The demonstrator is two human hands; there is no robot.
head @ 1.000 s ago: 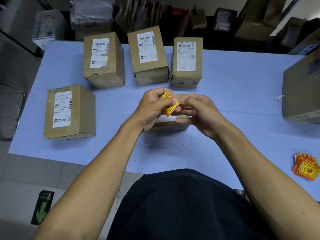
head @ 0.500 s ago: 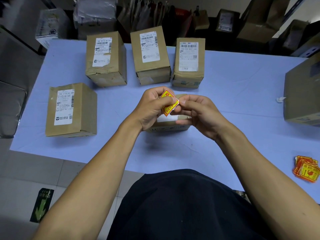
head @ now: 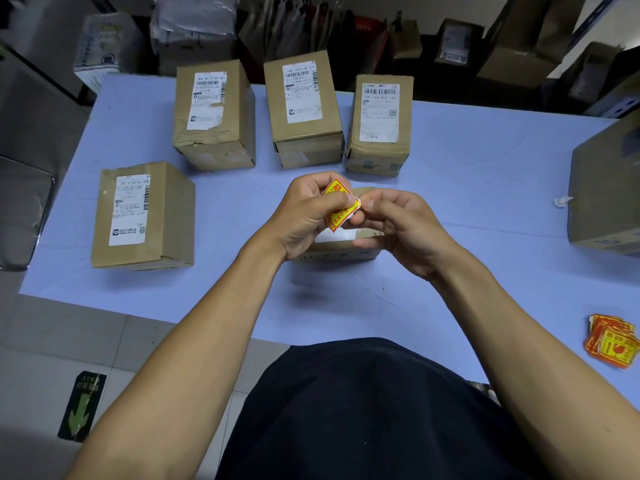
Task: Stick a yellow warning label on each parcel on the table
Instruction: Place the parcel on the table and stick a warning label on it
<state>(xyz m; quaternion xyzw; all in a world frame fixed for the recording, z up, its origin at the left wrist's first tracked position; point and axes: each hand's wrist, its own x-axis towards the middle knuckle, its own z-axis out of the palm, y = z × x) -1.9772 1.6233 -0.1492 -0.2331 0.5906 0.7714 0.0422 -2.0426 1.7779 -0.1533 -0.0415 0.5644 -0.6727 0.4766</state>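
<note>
Both hands pinch one yellow warning label above the nearest parcel.

Left hand grips the yellow warning label between thumb and fingers; right hand pinches its right edge, where a white backing shows. Beneath them a small parcel sits on the blue tabletop, mostly hidden. Four closed cardboard parcels with white shipping labels stand apart: one at left, three in a row behind. A stack of labels lies at the right edge, near a larger box.
</note>
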